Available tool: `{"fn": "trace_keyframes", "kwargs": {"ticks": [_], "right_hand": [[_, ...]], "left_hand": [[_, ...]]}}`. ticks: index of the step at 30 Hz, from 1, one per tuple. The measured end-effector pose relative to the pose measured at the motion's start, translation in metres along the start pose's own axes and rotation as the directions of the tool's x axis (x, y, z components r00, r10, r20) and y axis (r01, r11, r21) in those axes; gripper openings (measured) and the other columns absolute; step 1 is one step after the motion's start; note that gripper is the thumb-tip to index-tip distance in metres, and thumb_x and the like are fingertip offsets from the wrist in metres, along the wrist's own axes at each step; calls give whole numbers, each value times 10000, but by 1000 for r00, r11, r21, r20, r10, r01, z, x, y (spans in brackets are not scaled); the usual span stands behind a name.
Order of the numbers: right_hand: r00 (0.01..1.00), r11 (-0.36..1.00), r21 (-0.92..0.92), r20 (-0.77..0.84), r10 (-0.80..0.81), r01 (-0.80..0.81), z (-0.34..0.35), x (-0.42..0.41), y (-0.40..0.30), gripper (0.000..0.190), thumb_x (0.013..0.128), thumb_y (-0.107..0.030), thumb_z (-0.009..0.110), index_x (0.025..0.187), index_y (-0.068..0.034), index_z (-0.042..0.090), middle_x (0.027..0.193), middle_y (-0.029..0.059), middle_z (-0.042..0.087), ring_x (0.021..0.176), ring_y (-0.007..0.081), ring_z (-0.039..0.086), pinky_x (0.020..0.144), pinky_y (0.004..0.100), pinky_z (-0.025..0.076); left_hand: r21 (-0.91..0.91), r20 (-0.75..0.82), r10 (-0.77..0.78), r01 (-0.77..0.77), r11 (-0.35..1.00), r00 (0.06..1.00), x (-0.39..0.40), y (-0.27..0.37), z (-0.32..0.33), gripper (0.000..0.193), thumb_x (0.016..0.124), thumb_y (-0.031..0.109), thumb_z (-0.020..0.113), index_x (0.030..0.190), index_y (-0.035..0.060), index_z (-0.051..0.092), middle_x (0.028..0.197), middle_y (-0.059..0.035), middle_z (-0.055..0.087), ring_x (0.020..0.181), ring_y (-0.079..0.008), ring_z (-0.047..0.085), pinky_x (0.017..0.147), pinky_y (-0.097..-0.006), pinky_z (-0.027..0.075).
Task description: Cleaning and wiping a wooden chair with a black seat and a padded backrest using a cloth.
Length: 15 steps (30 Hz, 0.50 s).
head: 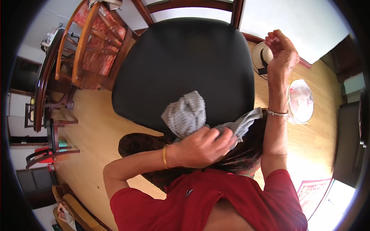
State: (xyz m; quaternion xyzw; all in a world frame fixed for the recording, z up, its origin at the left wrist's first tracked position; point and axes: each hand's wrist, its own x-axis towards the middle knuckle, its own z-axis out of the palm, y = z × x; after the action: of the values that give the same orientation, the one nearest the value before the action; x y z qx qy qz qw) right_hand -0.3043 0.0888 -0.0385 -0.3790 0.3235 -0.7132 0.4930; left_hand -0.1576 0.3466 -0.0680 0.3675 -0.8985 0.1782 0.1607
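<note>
A grey ribbed cloth (186,115) is bunched in my left hand (205,147), which wears a gold-coloured bangle. Its folds stick out on both sides of my fingers, above my lap and over the near edge of a black chair seat (185,63). My right hand (281,50) is raised to the right of the seat, with a silver-coloured bangle farther down the forearm. Its fingers are loosely bent, with no object visible in them. Behind that hand, a straw hat (258,55) with a dark band is partly hidden.
The chair's wooden backrest (190,4) stands by a white wall. To the right, a lined waste bin (300,101) rests on the wood floor (312,144). At the left are a wooden armchair (83,43) with a red patterned cushion and a dark table (46,78).
</note>
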Motion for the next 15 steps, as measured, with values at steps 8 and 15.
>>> {"fn": "trace_keyframes", "kwargs": {"ticks": [8,15], "right_hand": [[996,998,29,-66,57,-55,-3,6,-3,186,838,-51,654,944,101,645,859,181,674,802,258,669,788,339,563],[994,996,17,-51,92,-92,2,1,3,182,832,-62,662,917,98,654,828,163,671,765,240,669,723,313,569]], "left_hand": [[372,-78,-496,487,790,865,-126,-94,-27,396,757,131,682,1150,96,639,1034,-109,594,753,-244,552,658,-323,494],[308,-67,-997,951,15,38,-301,-177,-51,342,906,281,456,922,0,650,858,-257,623,825,-438,595,771,-489,468]]}}
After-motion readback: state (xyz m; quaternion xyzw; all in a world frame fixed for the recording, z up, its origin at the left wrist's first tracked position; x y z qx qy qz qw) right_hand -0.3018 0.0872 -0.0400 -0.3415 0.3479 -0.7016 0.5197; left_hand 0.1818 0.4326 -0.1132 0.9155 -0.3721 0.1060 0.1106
